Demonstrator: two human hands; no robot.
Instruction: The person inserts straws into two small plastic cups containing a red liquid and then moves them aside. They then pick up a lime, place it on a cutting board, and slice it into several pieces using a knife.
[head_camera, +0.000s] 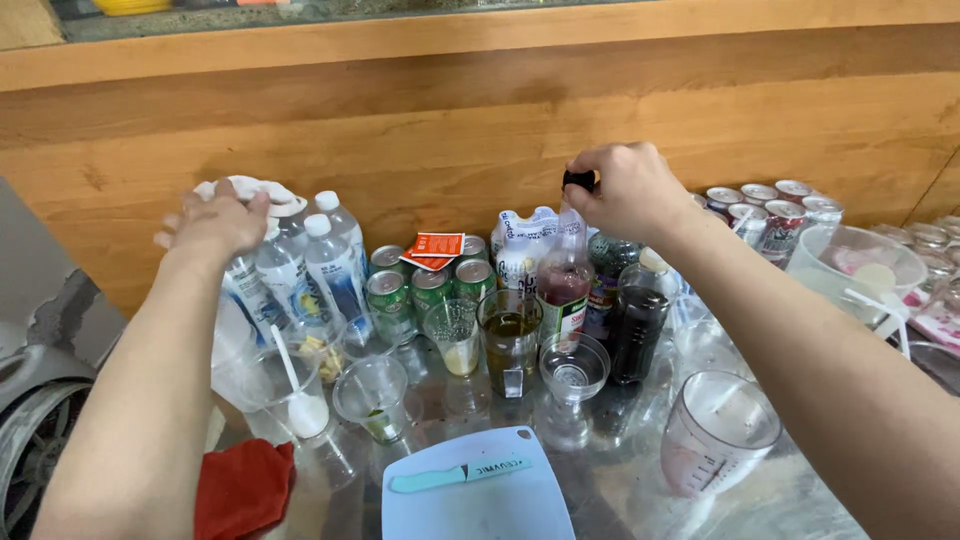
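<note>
The left hand (215, 222) sits at left of centre in the frame, forearm running up from the lower left edge, palm down, fingers curled over the white caps of a cluster of clear plastic water bottles (300, 270) with blue labels; whether the fingers actually clamp a cap cannot be told, since the hand covers the contact area. The right hand (628, 190) sits at upper centre right, forearm entering from the lower right corner, wrist bent, thumb and fingertips pinched around the black cap (578, 180) of a clear syrup bottle (564, 280) holding red liquid. This bottle stands upright at the centre of the frame, against the wooden wall panel (480, 120). Just right of it stands a dark liquid bottle (638, 325). In front of it, on the glass tabletop (620, 470), stand a glass of amber drink (510, 340), a small footed glass (573, 370) and a cup with pale liquid (455, 338). Green drink cans (410, 290) are grouped left of centre. A plastic measuring jug (715, 432) stands at lower right. A light blue cutting board (478, 492) bearing a turquoise-handled knife (455, 474) lies at bottom centre, and a red cloth (243, 487) lies at lower left.
</note>
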